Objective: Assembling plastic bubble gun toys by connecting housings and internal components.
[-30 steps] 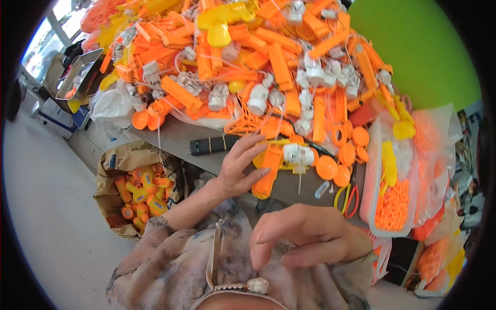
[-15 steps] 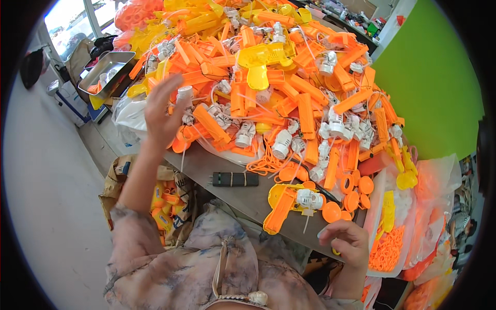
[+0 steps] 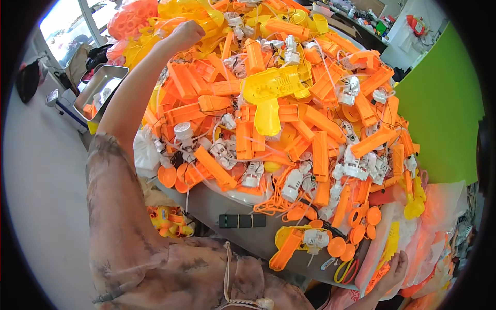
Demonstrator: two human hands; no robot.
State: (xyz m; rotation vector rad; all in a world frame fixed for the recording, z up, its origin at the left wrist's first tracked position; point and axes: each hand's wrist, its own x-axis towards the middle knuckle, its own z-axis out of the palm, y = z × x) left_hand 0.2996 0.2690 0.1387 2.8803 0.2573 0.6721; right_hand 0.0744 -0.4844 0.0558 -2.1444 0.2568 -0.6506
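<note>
My left hand reaches over the far left of a big heap of plastic parts, fingers curled beside yellow shell pieces; what they hold, if anything, is hidden. At the lower right, my right hand is at the clear-lined bin of small orange pieces, fingers apart and slightly bent, with nothing visible in them. Near the table's front edge lies a yellow half shell with an orange elongated part and a white mechanism set in it.
The heap mixes orange casings, white mechanisms with wires and a yellow gun-shaped shell. A dark banded block, orange discs and yellow and red loop handles lie near the front. A metal tray stands left.
My left hand has moved farther away over the heap and its fingers have curled. My right hand has gone from the table's front edge rightward to the bin, uncovering the loop handles. The view has shifted.
</note>
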